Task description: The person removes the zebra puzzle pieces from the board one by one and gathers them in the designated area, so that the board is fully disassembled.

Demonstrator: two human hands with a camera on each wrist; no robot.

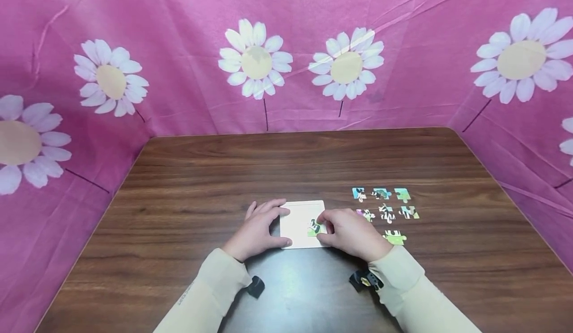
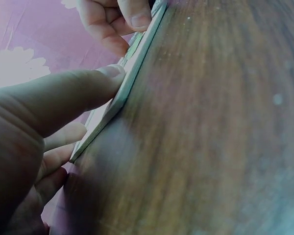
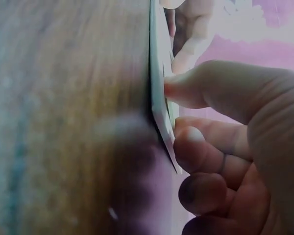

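Observation:
A white puzzle board (image 1: pixel 295 224) lies flat on the table. My left hand (image 1: pixel 261 227) holds its left end, with the thumb at the near corner and a bent forefinger at the far one. In the left wrist view the left thumb (image 2: pixel 95 85) lies over the board's edge. Toward the board's right side is a green, black and white jigsaw piece (image 1: pixel 313 227). My right hand (image 1: pixel 351 231) pinches this piece between thumb and forefinger, partly hiding it. The right wrist view shows the right thumb (image 3: pixel 196 85) on top of the board's near edge.
Several loose jigsaw pieces (image 1: pixel 387 212) lie spread to the right of the board, and a green one (image 1: pixel 395 237) lies close to my right wrist. The wooden table (image 1: pixel 201 174) ends at a pink flowered cloth (image 1: pixel 188 89) behind and at both sides.

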